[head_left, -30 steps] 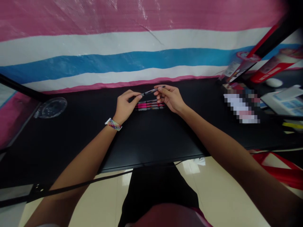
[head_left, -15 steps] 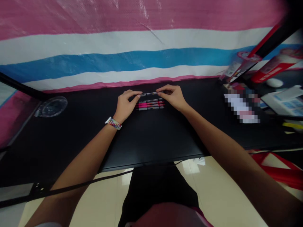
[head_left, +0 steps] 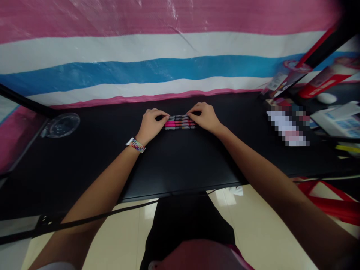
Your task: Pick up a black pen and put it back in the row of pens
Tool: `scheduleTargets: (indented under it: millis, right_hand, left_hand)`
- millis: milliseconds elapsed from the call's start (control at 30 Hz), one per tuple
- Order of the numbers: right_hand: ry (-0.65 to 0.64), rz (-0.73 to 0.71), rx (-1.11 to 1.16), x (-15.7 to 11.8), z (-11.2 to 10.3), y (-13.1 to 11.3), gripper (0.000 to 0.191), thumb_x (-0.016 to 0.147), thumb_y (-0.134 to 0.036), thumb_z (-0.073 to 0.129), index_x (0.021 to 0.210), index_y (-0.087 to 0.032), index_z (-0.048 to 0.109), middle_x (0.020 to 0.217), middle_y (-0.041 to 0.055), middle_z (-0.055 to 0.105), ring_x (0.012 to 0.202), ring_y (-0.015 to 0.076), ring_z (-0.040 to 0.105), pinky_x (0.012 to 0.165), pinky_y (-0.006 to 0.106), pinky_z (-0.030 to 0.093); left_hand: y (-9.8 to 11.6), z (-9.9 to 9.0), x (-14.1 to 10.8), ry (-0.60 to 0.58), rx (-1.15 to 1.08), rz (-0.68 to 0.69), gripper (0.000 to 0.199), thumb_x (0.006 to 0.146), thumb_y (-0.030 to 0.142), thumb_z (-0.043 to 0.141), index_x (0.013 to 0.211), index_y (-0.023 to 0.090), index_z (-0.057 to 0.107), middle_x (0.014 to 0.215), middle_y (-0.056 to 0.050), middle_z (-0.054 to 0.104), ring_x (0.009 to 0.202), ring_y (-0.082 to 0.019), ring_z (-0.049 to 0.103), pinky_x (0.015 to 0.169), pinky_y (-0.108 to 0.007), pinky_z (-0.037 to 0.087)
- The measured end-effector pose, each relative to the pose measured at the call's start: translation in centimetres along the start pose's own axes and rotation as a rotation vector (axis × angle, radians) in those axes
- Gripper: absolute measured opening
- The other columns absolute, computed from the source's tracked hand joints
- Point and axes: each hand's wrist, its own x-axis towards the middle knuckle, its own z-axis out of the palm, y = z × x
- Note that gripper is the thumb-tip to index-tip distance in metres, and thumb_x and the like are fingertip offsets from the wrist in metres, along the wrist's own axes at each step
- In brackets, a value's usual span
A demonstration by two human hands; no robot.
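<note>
Several slim pens lie side by side in a tight row on the black table [head_left: 180, 161]. Pink sections show on the pink pens [head_left: 171, 123] in the middle, and a dark pen with a grey end [head_left: 180, 128] lies nearest me. At the far side of the row is another dark pen [head_left: 179, 116]. My left hand [head_left: 149, 125], with a patterned band on its wrist, pinches this far pen's left end. At its right end, the thumb and fingertips of my right hand [head_left: 206, 118] are closed on it. My fingertips hide the pen's ends.
A clear round plastic lid [head_left: 62, 125] lies at the left. Clear containers with red parts [head_left: 284, 80], a white rounded object [head_left: 326, 98] and a blurred-out patch [head_left: 288, 127] are at the right. A striped plastic sheet [head_left: 168, 71] hangs behind the table.
Both hands have moved slightly toward me with the far pen. It was held a little apart beyond the row and now sits against the other pens.
</note>
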Motion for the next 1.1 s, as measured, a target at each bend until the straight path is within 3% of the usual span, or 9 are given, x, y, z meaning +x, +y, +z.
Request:
scheduleTargets:
  millis: [300,500,767,867,967,1100]
  right_hand:
    - [0.002,-0.009,-0.039,-0.2,0.1,-0.5,0.022,0.085,-0.017,0.069,0.094,-0.023,0.089,0.096,0.0091,0.080,0.097,0.0311,0.067,0.100,0.053,0.055]
    - [0.030,-0.062,-0.057,-0.4,-0.2,-1.6,0.017,0.091,-0.022,0.068,0.093,-0.023,0.085,0.098,0.0095,0.078,0.101,0.0322,0.067,0.098,0.052,0.054]
    - [-0.232,-0.441,-0.097,-1.7,0.3,-5.2,0.016,0.098,-0.025,0.068,0.092,-0.022,0.082,0.095,0.0110,0.072,0.094,0.0301,0.060,0.085,0.046,0.052]
    - [-0.257,-0.473,-0.102,-1.7,0.3,-5.2,0.012,0.094,-0.025,0.072,0.095,-0.021,0.083,0.097,0.0108,0.072,0.093,0.0293,0.060,0.086,0.045,0.051]
    - [-0.277,-0.477,-0.097,-1.6,0.1,-4.9,0.019,0.091,-0.028,0.078,0.107,-0.020,0.086,0.100,0.0108,0.077,0.096,0.0310,0.060,0.090,0.047,0.050]
    - [-0.292,-0.457,-0.020,-1.6,0.2,-4.9,0.022,0.089,-0.017,0.074,0.105,-0.023,0.088,0.095,0.0073,0.080,0.095,0.0295,0.063,0.089,0.044,0.052]
  left_hand:
    - [-0.1,0.0,-0.1,0.003,0.005,-0.005,0.018,0.098,0.025,0.071,0.100,0.030,0.088,0.100,-0.006,0.083,0.096,-0.028,0.068,0.100,-0.049,0.052]
    - [0.1,-0.1,0.0,-0.001,0.001,0.004,0.018,0.100,0.025,0.069,0.100,0.029,0.086,0.099,-0.006,0.082,0.097,-0.028,0.068,0.102,-0.049,0.053]
    - [0.2,-0.1,0.0,-0.002,-0.006,-0.002,0.018,0.103,0.023,0.063,0.099,0.027,0.080,0.107,-0.006,0.082,0.107,-0.029,0.071,0.107,-0.049,0.053]
    - [0.1,-0.1,0.0,-0.001,-0.013,-0.012,0.017,0.104,0.023,0.062,0.100,0.026,0.079,0.108,-0.006,0.082,0.109,-0.029,0.070,0.108,-0.049,0.052]
    - [0.3,-0.2,0.0,0.010,-0.025,-0.014,0.017,0.106,0.024,0.061,0.101,0.026,0.077,0.108,-0.006,0.080,0.108,-0.029,0.070,0.107,-0.048,0.051]
    - [1.4,-0.7,-0.2,0.037,-0.033,0.045,0.019,0.111,0.032,0.061,0.105,0.026,0.078,0.111,-0.007,0.079,0.111,-0.029,0.069,0.105,-0.047,0.049]
